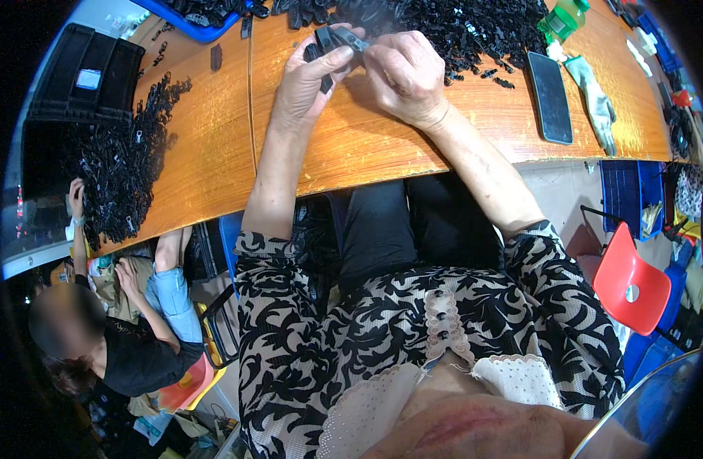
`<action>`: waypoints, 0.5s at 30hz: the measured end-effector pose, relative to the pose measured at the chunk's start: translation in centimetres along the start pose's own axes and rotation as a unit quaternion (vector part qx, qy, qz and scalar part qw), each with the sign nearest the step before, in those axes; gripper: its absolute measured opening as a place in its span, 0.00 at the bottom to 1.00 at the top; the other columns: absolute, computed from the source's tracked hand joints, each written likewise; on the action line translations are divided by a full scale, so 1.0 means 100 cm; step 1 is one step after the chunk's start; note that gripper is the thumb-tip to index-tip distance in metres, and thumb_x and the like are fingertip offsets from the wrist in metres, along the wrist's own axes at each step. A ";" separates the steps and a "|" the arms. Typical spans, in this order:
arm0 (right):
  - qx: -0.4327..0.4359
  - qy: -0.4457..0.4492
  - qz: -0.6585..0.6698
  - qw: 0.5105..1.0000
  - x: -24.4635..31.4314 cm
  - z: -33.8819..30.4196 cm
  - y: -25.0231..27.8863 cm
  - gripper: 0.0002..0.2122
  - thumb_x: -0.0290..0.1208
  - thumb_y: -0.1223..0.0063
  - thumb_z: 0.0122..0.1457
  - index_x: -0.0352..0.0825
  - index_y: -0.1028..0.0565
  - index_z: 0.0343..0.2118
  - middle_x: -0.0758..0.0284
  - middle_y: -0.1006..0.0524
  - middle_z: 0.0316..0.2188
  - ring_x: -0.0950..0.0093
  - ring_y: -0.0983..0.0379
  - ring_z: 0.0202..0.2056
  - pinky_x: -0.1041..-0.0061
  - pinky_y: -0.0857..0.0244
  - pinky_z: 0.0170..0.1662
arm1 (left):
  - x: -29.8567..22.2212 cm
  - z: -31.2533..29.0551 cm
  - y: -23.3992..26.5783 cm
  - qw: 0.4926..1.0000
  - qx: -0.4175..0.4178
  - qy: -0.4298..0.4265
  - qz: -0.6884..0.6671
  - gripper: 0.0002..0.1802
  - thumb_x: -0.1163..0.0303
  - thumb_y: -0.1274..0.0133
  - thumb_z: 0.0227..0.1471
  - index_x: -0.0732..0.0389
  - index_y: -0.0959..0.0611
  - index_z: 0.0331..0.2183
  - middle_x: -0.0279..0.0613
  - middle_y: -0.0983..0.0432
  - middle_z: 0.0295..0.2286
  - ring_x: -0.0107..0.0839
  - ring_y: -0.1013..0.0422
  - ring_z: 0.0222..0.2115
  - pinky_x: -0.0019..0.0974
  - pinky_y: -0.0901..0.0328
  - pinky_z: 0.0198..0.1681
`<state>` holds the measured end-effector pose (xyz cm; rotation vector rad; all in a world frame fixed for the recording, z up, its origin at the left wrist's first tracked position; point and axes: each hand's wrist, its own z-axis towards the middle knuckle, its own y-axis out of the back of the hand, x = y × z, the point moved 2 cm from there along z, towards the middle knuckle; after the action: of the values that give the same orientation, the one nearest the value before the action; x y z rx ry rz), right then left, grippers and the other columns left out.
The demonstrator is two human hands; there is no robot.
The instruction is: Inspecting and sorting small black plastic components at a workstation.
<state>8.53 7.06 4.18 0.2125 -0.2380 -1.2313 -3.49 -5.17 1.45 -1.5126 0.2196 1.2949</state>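
Over the table's far middle, my left hand (305, 88) is closed around a small black plastic part (324, 40), its thumb pressed along the side. A greyish end of the part sticks out toward my right hand (406, 76). My right fingers are curled and pinched together against that end; whatever sits between their tips is hidden. Just beyond both hands spreads a big pile of small black plastic pieces (474, 34), with a few strays along its near edge.
A dark phone (550, 98), a grey-white glove (592, 99) and a green bottle (563, 21) lie to the right. A blue tray (198, 29) and another black pile (125, 164) are at the left, near a seated co-worker (137, 344). A red chair (631, 279) stands right.
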 end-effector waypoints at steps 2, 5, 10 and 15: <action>0.006 0.006 -0.003 1.000 0.001 0.000 0.000 0.09 0.22 0.39 0.43 0.36 0.22 0.30 0.67 0.23 0.29 0.69 0.26 0.30 0.74 0.30 0.33 | -0.001 -0.001 0.000 1.000 -0.004 0.002 0.007 0.22 0.77 0.40 0.51 0.66 0.24 0.49 0.50 0.23 0.46 0.34 0.26 0.48 0.36 0.31 0.53; 0.052 0.015 -0.030 0.998 0.007 0.002 -0.001 0.14 0.24 0.35 0.44 0.35 0.21 0.37 0.65 0.22 0.33 0.66 0.25 0.34 0.71 0.28 0.36 | -0.002 -0.002 0.000 1.000 -0.022 0.009 -0.005 0.21 0.75 0.39 0.52 0.66 0.22 0.48 0.49 0.22 0.46 0.33 0.26 0.46 0.35 0.31 0.52; 0.176 0.016 -0.059 0.982 0.021 -0.006 -0.018 0.19 0.29 0.39 0.45 0.32 0.22 0.43 0.63 0.25 0.46 0.67 0.27 0.43 0.71 0.28 0.40 | 0.001 -0.004 0.035 0.989 -0.127 0.036 0.064 0.12 0.76 0.41 0.54 0.65 0.20 0.42 0.42 0.20 0.38 0.28 0.25 0.38 0.30 0.30 0.42; 0.253 0.026 -0.063 0.965 0.022 -0.014 -0.021 0.27 0.29 0.41 0.45 0.32 0.27 0.53 0.60 0.30 0.55 0.63 0.32 0.52 0.66 0.31 0.47 | 0.001 -0.003 0.023 0.981 -0.191 0.037 0.004 0.08 0.77 0.39 0.51 0.62 0.18 0.36 0.35 0.21 0.31 0.26 0.25 0.32 0.29 0.31 0.35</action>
<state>7.73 4.40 2.33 0.7115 -0.4990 -1.2723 -4.86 -6.32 0.02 -1.8873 0.0230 1.3418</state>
